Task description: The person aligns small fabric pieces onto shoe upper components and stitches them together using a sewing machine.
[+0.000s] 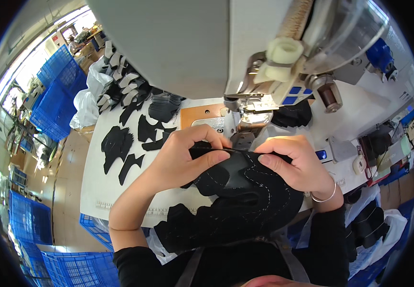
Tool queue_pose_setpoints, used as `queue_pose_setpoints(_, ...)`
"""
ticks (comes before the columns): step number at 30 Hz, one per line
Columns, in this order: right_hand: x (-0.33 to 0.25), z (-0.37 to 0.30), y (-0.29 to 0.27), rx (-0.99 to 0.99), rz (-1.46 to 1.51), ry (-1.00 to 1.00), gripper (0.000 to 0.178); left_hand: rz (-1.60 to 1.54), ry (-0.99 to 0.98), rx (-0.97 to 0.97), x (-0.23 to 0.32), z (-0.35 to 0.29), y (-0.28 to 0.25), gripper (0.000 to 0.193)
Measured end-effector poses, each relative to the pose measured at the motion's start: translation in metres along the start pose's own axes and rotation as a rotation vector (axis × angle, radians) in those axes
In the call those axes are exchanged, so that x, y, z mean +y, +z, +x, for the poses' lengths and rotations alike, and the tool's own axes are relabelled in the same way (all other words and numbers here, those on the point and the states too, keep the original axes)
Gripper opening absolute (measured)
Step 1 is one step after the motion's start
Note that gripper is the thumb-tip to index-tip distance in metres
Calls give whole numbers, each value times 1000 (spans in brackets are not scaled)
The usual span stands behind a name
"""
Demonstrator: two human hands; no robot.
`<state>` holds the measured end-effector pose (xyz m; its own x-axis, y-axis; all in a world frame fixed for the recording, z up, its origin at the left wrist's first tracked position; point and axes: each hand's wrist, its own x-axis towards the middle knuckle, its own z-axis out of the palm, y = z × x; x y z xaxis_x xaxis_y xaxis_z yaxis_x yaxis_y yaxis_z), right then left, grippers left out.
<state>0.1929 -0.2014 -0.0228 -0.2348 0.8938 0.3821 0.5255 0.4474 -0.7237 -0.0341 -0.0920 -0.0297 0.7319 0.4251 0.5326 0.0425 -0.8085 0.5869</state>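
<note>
A black stitched fabric piece [245, 201], marked with white dashed lines, hangs over the near edge of the table toward my body. My left hand [183, 158] pinches its upper edge between thumb and fingers. On the same edge, farther right, my right hand [295, 162] pinches with its thumb on top. Between the two hands the edge is raised and drawn straight. Just beyond it stands the sewing machine's needle and presser area [247, 124]. The needle tip itself is hard to make out.
Loose black cut pieces [117, 143] lie on the white table [94, 184] to the left, with a heap of black-and-white shoe pieces [123, 79] behind. Blue crates [56, 115] stand on the floor at left. The machine's grey head [168, 43] overhangs the work. A blue oval object [321, 154] lies at right.
</note>
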Motion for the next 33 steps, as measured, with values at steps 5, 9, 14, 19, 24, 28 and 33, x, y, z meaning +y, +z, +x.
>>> queue_pose_setpoints(5, 11, 2, -5, 54, -12, -41, 12, -232, -171, 64, 1, 8, 17, 14)
queue_pose_setpoints(9, 15, 4, -5, 72, 15, -44, 13, -100, -47, 31, 2, 13, 11, 21)
queue_pose_setpoints(14, 19, 5, -5, 91, 11, -50, 13, -58, 5, 61, 1, 16, 15, 22)
queue_pose_setpoints(19, 18, 5, -7, 41, 66, 39, 14, -57, -16, 51, 1, 18, 14, 22)
queue_pose_setpoints(24, 23, 9, -5, 117, 56, -55, 14, -43, -47, 15, -4, 23, 6, 20)
queue_pose_setpoints(28, 15, 12, -14, 86, 139, 161, 17, -189, -157, -23, -14, 36, 0, 19)
queue_pose_setpoints(33, 38, 20, -10, 225, 424, 230, 11, -48, -570, -116, -5, 60, -8, 32)
